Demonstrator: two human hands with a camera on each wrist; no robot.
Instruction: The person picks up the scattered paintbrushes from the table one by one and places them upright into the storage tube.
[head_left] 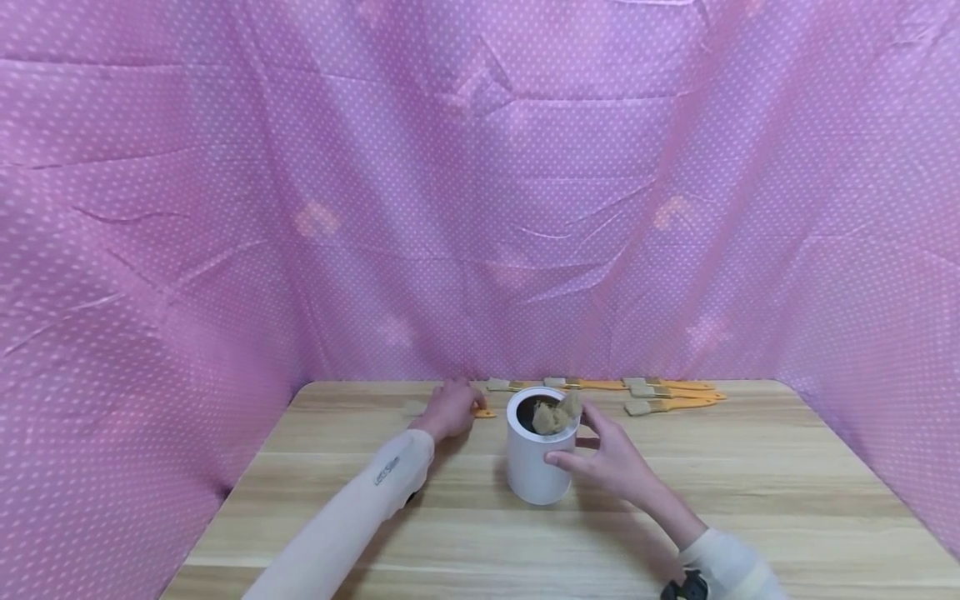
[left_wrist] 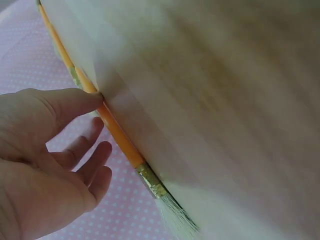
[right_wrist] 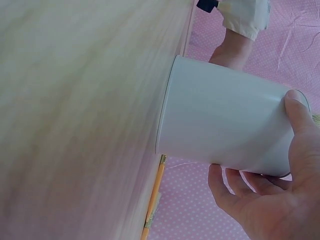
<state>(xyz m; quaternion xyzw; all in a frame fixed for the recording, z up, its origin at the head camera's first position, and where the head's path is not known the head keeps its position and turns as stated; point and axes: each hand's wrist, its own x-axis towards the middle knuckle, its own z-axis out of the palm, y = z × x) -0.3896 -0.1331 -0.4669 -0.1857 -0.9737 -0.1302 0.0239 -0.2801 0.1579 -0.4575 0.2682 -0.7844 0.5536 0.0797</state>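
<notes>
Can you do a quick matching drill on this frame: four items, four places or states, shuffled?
Items:
1. left hand
2. right hand
3. white cup
4. loose brushes

States:
A. lying along the table's far edge
B. upright mid-table, bristles showing in its mouth
C. touching an orange brush handle
D. gripping the cup's side

Pairs: 1-C, 2-D, 3-B, 4-A

Backdrop: pink white-dotted cloth (head_left: pixel 480 208) draped on three sides
Table: pale wood-grain table (head_left: pixel 750 492)
Light: soft, even
</notes>
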